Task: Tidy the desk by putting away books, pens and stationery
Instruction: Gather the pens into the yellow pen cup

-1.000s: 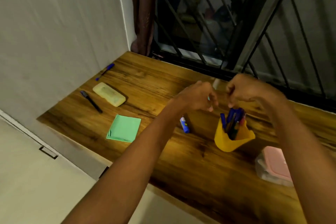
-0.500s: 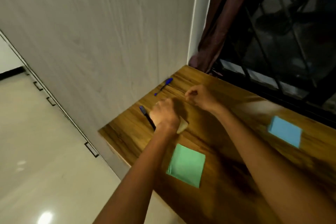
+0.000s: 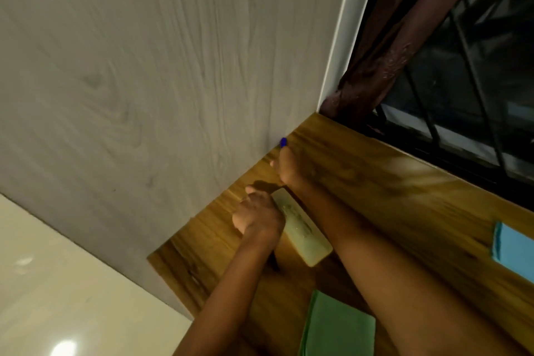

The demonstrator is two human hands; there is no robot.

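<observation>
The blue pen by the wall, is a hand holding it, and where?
The right hand covers the blue pen; only one end shows, so a hold cannot be told.

Overall light: dim, warm indoor light; the dark barred window right of the hands gives none.
Glare: a bright white spot on the glossy cream floor, far below-left of the left hand.
Shadows: a soft dark patch on the brown wooden desk between the left hand and the right hand.
Blur: smeared throughout; fingers, the pale rectangular case and the blue pen tip lack crisp edges.
Distortion: wide-angle; the grey wood-grain wall panel leans steeply.
</observation>
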